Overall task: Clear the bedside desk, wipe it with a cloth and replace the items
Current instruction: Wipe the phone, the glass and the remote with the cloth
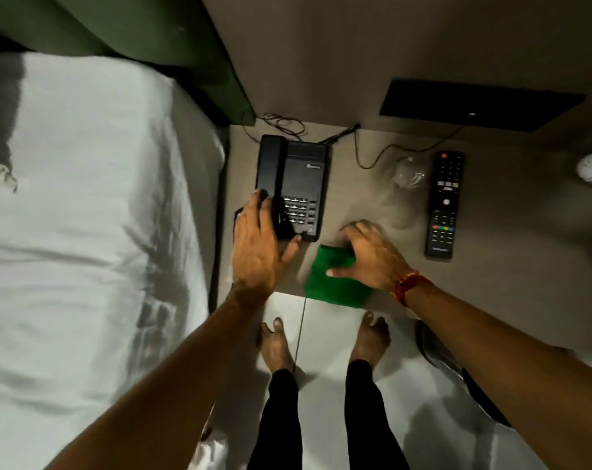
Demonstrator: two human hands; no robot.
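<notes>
Feet: two bare feet (325, 340) stand on the pale floor (325, 310), at the near edge of the bench.
Bench: a brown-grey bench (508, 266) beside the bed, running back to the wall.
Cloth: a folded green cloth (335, 283) lies at the near edge of the bench, one corner hanging slightly over it.
Right hand: the right hand (372, 257) lies flat on the cloth, fingers spread and pressing down; a red thread band is tied at the wrist. The fingertips are blurred.
Left hand: the left hand (259, 245) is curled around the near end of the handset, thumb against the near corner of the phone base.
Phone: a black desk phone (298, 184) sits at the left of the bench, handset in its cradle, cords trailing behind it towards the wall.
Glass: a clear glass (410, 173), faint and blurred, stands between the phone and the remote.
Remote: a black remote (444, 205) lies lengthwise to the right, well apart from the cloth.
Bed: white sheets (94, 232) fill the left side, with a green headboard (192, 45) behind.
Wall: a dark panel (481, 105) sits on the wall above the bench.
</notes>
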